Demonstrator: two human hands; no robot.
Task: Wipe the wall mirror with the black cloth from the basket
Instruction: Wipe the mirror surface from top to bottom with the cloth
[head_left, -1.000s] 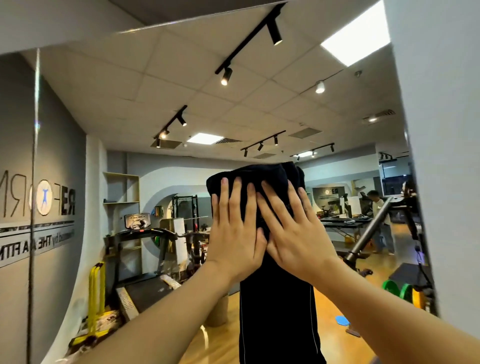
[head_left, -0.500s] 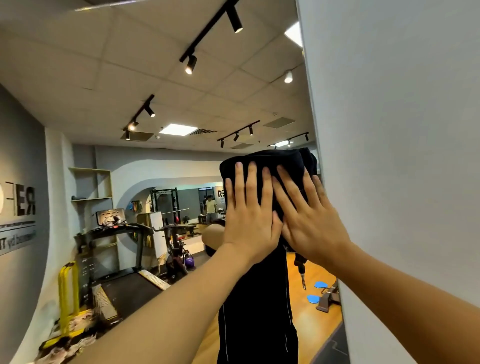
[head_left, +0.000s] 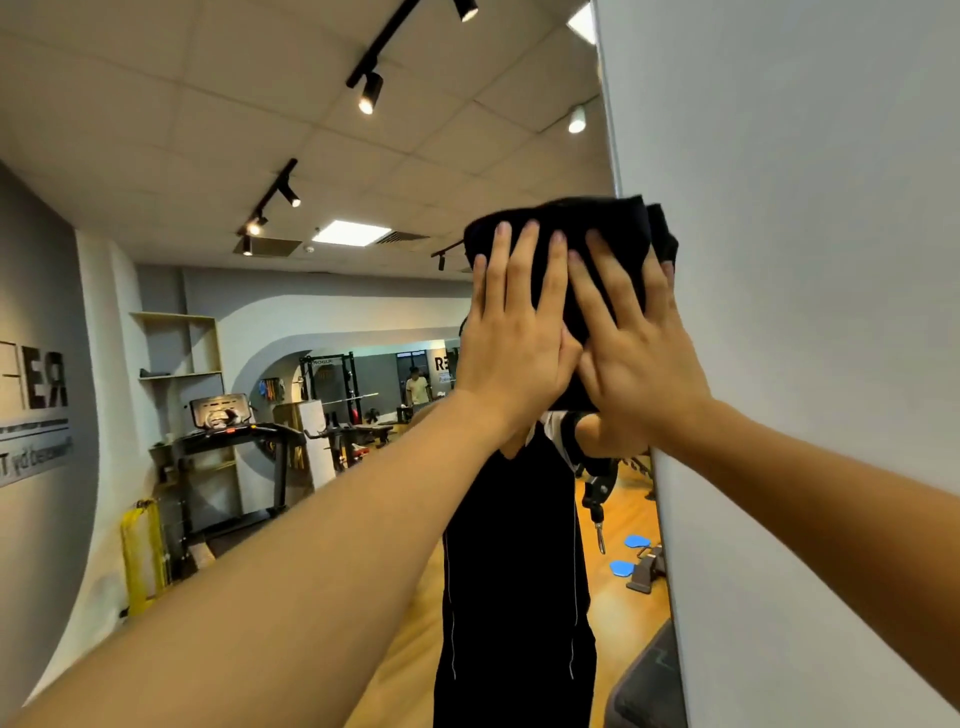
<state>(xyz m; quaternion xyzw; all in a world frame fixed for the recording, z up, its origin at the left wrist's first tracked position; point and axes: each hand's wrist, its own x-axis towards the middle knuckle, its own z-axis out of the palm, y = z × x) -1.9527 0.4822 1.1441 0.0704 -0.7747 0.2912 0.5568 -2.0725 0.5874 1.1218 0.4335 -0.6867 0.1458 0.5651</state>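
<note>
Both hands lie flat, fingers spread, pressing the cloth (head_left: 576, 234) against the mirror (head_left: 311, 364). The left hand (head_left: 514, 332) touches the right hand (head_left: 636, 353), which sits beside the mirror's right edge, by the wall (head_left: 805, 260).

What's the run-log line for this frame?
phase: wiping | left hand: flat on black cloth | right hand: flat on cloth | cloth: pressed on wall mirror, at its right edge

Bright, even indoor light, wide-angle bend at the edges.
Ceiling spotlights (head_left: 367, 98) and a panel light (head_left: 351, 232) glow; forearms loom soft and stretched, far equipment slightly fuzzy.
</note>
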